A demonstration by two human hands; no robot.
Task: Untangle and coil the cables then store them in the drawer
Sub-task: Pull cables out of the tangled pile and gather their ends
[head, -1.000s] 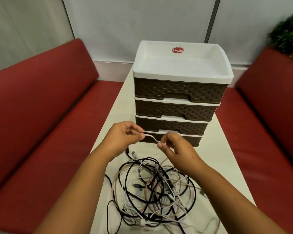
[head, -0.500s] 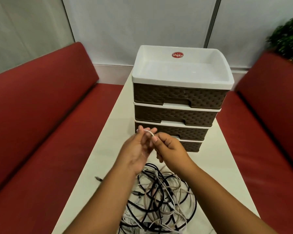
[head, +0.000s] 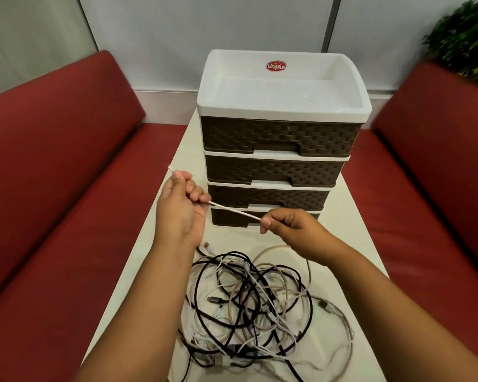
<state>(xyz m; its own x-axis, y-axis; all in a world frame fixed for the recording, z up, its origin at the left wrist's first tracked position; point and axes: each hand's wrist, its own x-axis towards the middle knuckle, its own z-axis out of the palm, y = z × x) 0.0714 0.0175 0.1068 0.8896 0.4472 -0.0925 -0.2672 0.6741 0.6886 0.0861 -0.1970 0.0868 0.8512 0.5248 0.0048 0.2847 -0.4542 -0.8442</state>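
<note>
Hands (head: 232, 216) on cable (head: 235, 211); "Uniplus" label (head: 276, 66).

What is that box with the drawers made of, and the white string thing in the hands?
The drawer unit looks like moulded plastic: a smooth, slightly glossy white top tray and brown fronts pressed in a basket-weave pattern, probably not real wicker. The white cable held taut between the left hand and right hand looks matte, maybe with a braided fabric sleeve; it is too thin to tell.

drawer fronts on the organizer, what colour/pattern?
Dark brown basket-weave drawer fronts, white trim between them; head view shows it best.
</note>
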